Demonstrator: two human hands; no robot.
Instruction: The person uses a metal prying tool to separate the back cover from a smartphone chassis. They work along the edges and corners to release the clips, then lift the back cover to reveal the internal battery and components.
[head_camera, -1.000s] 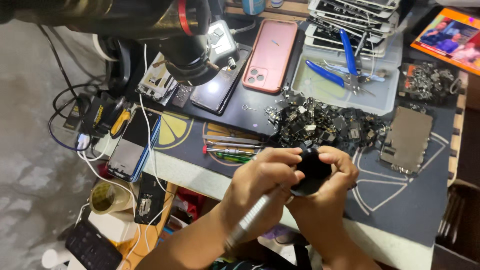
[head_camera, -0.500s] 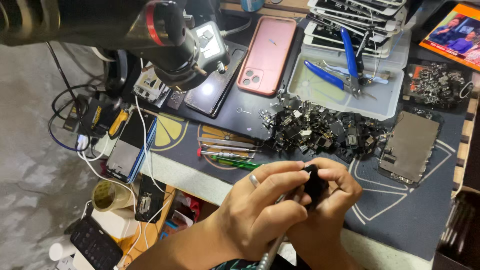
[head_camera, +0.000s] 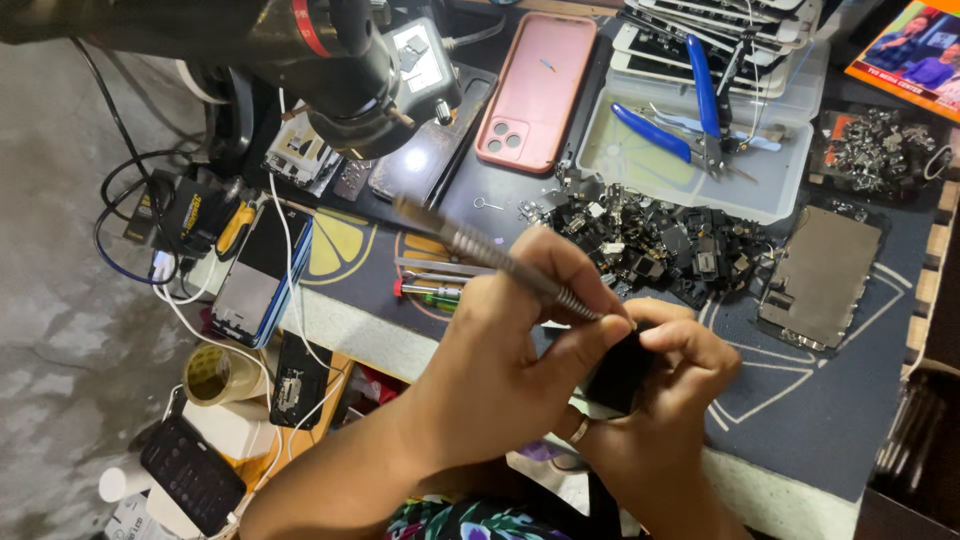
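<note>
Small black part (head_camera: 618, 372) sits pinched in our right hand (head_camera: 665, 400) above the surface (head_camera: 830, 400); our left hand (head_camera: 500, 370) grips the metal screwdriver (head_camera: 490, 258). We'd steady both wrists and press the tip straight, gently.

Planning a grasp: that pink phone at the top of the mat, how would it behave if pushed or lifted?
The pink phone lies flat, so it probably slides rather than tips. Its glossy back looks slippery. The thin slab looks stiff, with little edge to pinch. The black mat may add friction.

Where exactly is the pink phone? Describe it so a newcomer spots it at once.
Start at the dark work mat and go to its far edge. Left of the clear tray with blue pliers, the pink phone lies back-up, the only pink thing there.
</note>
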